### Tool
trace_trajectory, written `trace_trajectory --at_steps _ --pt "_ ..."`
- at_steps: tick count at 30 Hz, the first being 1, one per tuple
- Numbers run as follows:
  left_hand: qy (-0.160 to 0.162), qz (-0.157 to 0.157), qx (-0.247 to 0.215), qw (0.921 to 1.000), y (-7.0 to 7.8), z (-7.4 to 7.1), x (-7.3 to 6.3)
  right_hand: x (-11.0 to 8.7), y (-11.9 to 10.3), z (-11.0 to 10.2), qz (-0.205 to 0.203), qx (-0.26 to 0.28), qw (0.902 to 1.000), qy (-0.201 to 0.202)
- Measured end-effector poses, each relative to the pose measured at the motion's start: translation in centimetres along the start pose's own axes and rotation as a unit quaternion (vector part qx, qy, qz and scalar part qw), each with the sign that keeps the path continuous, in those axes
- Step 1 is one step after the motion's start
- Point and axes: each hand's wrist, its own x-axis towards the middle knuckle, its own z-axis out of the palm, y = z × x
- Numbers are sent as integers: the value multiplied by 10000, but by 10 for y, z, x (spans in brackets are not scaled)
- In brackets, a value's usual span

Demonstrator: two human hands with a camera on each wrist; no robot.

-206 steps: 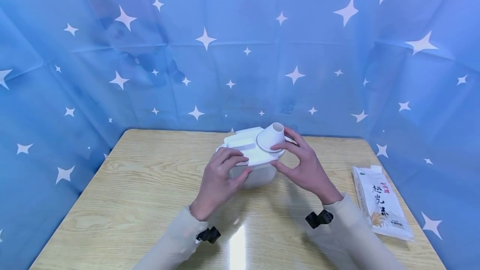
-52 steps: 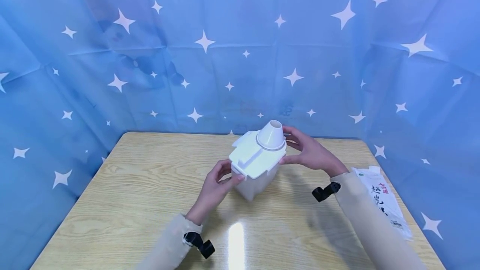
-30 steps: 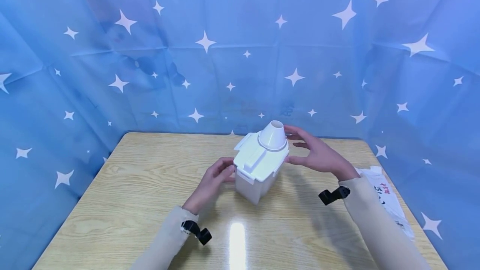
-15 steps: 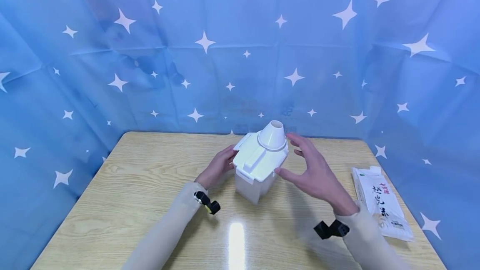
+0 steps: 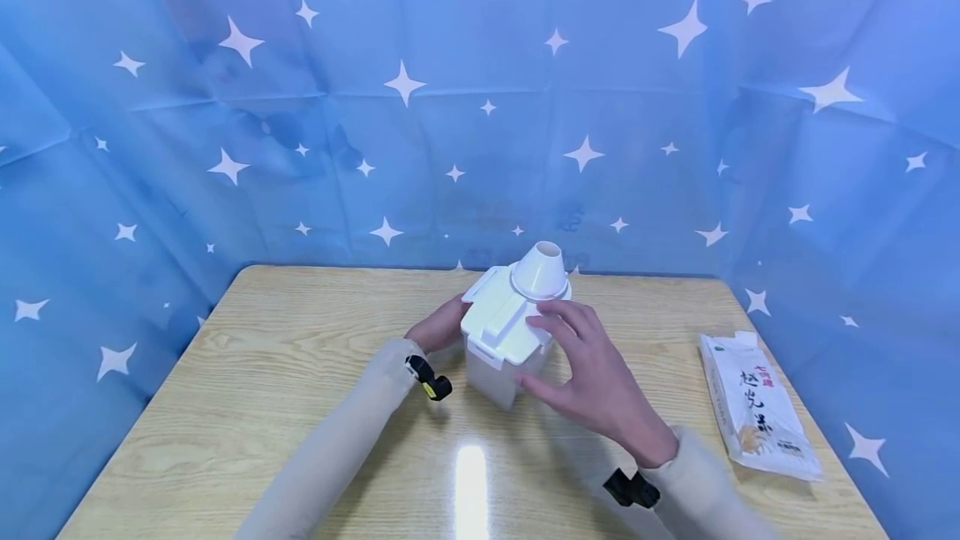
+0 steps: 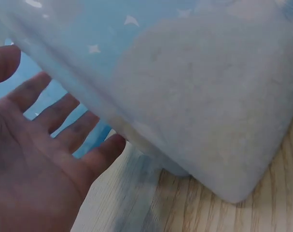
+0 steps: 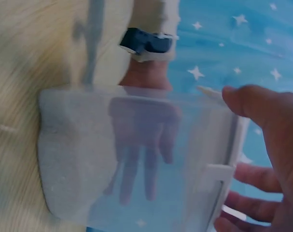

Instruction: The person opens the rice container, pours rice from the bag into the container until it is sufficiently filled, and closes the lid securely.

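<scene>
A translucent storage container (image 5: 491, 377) with a white lid (image 5: 517, 344) stands on the table, one corner towards me. On the lid's far end sits a white cone-shaped piece (image 5: 540, 273) with a hole at its top. Pale grains (image 6: 209, 111) fill the lower part in the left wrist view. My left hand (image 5: 442, 325) is at the container's left side, fingers spread and fairly straight, partly hidden by it in the head view. My right hand (image 5: 596, 377) is at the front right, its fingers loosely bent over the lid's edge and thumb near the wall; contact is unclear.
A white printed rice bag (image 5: 761, 411) lies at the right side of the wooden table (image 5: 315, 357). A blue curtain (image 5: 480, 107) with white stars hangs behind the table and along both sides.
The container has been turned so a corner faces me. My left hand has moved from its front to its far left side. My right hand has come from beside the cone to the front right.
</scene>
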Motion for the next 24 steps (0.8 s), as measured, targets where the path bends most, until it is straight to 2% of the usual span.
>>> trace_trajectory --at_steps 6,11,14,20,24 --pt "8 -25 86 10000 0 0 -3 0 -3 5 -104 -339 9990 269" --pt "41 -51 -22 10000 0 1 -5 2 -1 3 -210 -272 9990 289" --pt "78 -87 -100 9999 0 1 -8 3 3 0 -270 -29 9995 177" --pt "226 -256 -291 9990 2 2 -13 3 19 -10 -133 452 9986 -251" --pt "291 -225 -487 9981 -1 2 -13 4 32 -16 -78 717 9958 -567"
